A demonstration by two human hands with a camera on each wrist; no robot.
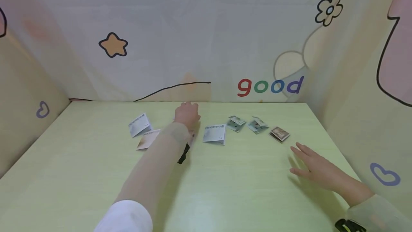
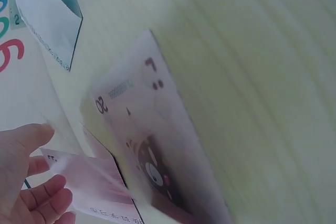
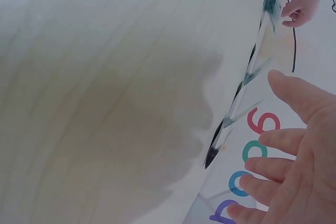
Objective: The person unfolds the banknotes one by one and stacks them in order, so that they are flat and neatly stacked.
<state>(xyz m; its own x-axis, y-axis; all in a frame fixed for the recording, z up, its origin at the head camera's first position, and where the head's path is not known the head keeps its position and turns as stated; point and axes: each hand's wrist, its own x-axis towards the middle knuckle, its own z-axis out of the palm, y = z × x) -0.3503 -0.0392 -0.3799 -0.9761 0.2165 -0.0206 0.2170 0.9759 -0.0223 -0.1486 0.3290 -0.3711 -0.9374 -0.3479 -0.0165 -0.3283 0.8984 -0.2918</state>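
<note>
My left hand [image 1: 187, 114] reaches to the far middle of the table. In the left wrist view its thumb and loosely bent fingers [image 2: 46, 195] are at the edge of a folded pink banknote [image 2: 100, 184], with the thumb apart from it. A second folded banknote [image 2: 142, 114], marked 20 with a cartoon, stands nearer the wrist; in the head view a strip of it [image 1: 192, 138] shows beside the forearm. My right hand [image 1: 317, 167] hovers palm down over the table's right side, fingers spread, holding nothing. A small brown folded note [image 1: 279, 134] lies closest to it.
Two green folded notes [image 1: 236, 123] and a bluish one [image 1: 214, 134] stand right of my left hand. To its left are a pale bluish note [image 1: 140, 125] and a brownish one [image 1: 148, 140]. Printed cloth [image 1: 193, 38] walls the light-green table [image 1: 244, 189].
</note>
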